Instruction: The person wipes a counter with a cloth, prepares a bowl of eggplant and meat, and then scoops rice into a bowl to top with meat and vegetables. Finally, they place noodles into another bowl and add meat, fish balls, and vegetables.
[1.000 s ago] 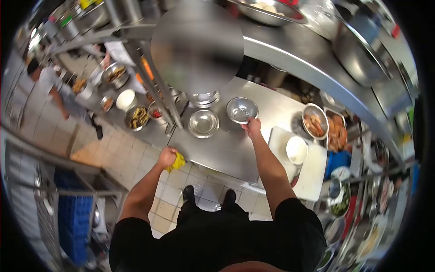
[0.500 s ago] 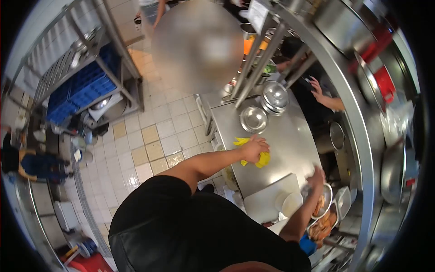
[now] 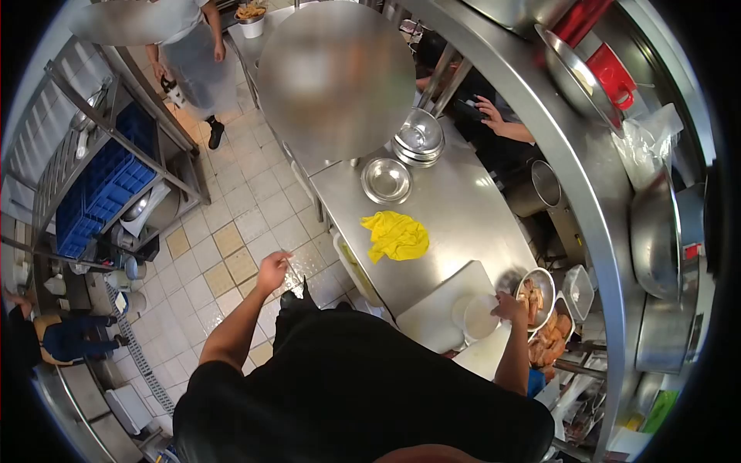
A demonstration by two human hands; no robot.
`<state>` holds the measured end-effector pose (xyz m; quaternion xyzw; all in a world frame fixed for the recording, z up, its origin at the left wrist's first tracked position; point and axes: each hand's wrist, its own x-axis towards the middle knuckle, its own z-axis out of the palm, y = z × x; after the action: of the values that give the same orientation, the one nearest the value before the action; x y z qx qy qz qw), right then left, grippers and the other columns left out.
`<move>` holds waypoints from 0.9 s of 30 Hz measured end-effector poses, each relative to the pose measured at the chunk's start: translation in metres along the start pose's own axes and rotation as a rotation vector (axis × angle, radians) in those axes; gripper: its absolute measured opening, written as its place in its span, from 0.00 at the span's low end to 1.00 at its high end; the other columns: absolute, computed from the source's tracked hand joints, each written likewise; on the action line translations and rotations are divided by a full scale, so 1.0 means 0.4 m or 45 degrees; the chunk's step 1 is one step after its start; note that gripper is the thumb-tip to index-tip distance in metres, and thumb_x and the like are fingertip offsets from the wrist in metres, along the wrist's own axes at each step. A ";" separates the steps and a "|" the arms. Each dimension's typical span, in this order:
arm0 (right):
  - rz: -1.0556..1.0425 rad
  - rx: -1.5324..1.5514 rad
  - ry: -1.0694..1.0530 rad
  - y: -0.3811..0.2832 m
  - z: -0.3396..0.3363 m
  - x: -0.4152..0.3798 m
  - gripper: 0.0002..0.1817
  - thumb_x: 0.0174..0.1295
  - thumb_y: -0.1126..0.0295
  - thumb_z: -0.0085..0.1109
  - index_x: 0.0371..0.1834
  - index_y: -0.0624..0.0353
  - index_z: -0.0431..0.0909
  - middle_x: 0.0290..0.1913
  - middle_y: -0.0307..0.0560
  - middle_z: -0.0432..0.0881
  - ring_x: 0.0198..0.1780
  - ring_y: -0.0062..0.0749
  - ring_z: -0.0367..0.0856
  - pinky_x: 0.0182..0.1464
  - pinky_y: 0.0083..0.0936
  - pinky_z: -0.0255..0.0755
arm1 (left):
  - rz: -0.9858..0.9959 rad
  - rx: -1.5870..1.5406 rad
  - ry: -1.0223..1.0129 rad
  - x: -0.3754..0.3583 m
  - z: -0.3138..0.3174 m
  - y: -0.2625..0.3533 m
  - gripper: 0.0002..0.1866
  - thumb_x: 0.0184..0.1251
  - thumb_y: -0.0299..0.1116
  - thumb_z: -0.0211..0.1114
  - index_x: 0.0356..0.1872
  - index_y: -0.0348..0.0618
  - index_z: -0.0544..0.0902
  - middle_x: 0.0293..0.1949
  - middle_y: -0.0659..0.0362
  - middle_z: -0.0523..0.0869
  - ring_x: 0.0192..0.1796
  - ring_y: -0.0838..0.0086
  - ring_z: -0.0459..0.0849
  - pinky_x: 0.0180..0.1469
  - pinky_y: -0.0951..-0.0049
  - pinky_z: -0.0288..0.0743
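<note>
A crumpled yellow cloth (image 3: 395, 235) lies by itself on the steel table (image 3: 455, 208). My left hand (image 3: 274, 270) is off the table's left side, above the tiled floor, its fingers partly extended and nothing seen in them. My right hand (image 3: 508, 307) has its fingers curled at the rim of a round white container (image 3: 480, 318), which stands on a white board (image 3: 432, 309). Just right of that hand sits a metal bowl (image 3: 546, 285) with pieces of food. Beyond the cloth are a shallow metal bowl (image 3: 386, 180) and stacked metal bowls (image 3: 419, 137).
A steel overhead shelf (image 3: 575, 170) with pans curves along the right. Across the table is another person's hand (image 3: 490, 114). A person in an apron (image 3: 202, 65) stands at upper left. Blue crates (image 3: 116, 181) fill a rack on the left. More food (image 3: 549, 339) lies near my right forearm.
My left hand has let go of the yellow cloth and moved left off the table. My right hand has come down to the white container's rim. The view has shifted, showing more of the apron-wearing person.
</note>
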<state>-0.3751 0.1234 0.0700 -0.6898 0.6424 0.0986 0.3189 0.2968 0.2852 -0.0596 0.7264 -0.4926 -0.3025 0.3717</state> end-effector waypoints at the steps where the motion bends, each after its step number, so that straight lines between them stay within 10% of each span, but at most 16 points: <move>1: 0.199 -0.005 -0.115 -0.041 -0.009 -0.008 0.22 0.41 0.68 0.66 0.41 0.69 0.78 0.37 0.53 0.82 0.32 0.41 0.83 0.34 0.30 0.78 | -0.152 -0.038 0.082 -0.039 -0.021 -0.114 0.11 0.57 0.25 0.58 0.40 0.39 0.83 0.39 0.48 0.86 0.42 0.59 0.85 0.47 0.67 0.77; 4: -0.011 -0.048 0.153 0.030 -0.079 0.093 0.18 0.42 0.70 0.64 0.36 0.70 0.78 0.28 0.52 0.82 0.29 0.34 0.84 0.29 0.30 0.78 | -0.569 0.058 0.259 -0.176 -0.127 -0.312 0.09 0.59 0.29 0.59 0.36 0.41 0.85 0.34 0.49 0.87 0.40 0.60 0.85 0.44 0.66 0.78; 8: 0.148 1.112 0.550 -0.041 -0.176 0.314 0.04 0.46 0.75 0.56 0.25 0.63 0.72 0.16 0.42 0.70 0.11 0.26 0.68 0.13 0.22 0.64 | -0.936 0.230 0.350 -0.310 -0.248 -0.487 0.11 0.55 0.36 0.61 0.33 0.42 0.86 0.32 0.50 0.87 0.38 0.61 0.86 0.42 0.66 0.78; 13: 0.499 1.577 0.879 -0.161 -0.133 0.540 0.06 0.48 0.76 0.57 0.31 0.64 0.75 0.25 0.42 0.74 0.20 0.29 0.73 0.22 0.20 0.75 | -0.988 0.149 0.324 -0.258 -0.313 -0.546 0.11 0.54 0.35 0.60 0.34 0.41 0.86 0.29 0.53 0.87 0.31 0.67 0.85 0.36 0.68 0.78; 18: 0.538 1.809 1.051 -0.193 -0.071 0.568 0.34 0.57 0.49 0.62 0.56 0.66 0.68 0.52 0.55 0.69 0.36 0.45 0.75 0.35 0.36 0.80 | -0.680 -0.529 0.349 -0.027 -0.302 -0.516 0.10 0.63 0.28 0.56 0.40 0.34 0.82 0.33 0.55 0.86 0.28 0.75 0.81 0.29 0.76 0.75; 21: 0.968 0.563 1.702 -0.291 -0.056 0.484 0.34 0.66 0.42 0.44 0.26 0.68 0.77 0.28 0.52 0.80 0.21 0.42 0.70 0.31 0.35 0.76 | -0.572 -0.532 0.139 0.155 -0.366 -0.325 0.12 0.68 0.32 0.55 0.39 0.34 0.81 0.35 0.56 0.85 0.33 0.75 0.82 0.34 0.76 0.76; 27: 0.218 0.955 1.079 -0.650 0.211 0.420 0.32 0.73 0.47 0.34 0.10 0.50 0.59 0.09 0.36 0.60 0.10 0.22 0.56 0.14 0.26 0.53 | -0.398 -0.911 -0.020 0.624 -0.453 -0.122 0.16 0.72 0.41 0.52 0.35 0.38 0.80 0.33 0.58 0.84 0.32 0.77 0.80 0.38 0.78 0.73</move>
<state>-0.0790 0.0254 -0.0059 -0.4542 0.7587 -0.3961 0.2473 0.5495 0.1057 -0.0207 0.6148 -0.2424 -0.5136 0.5473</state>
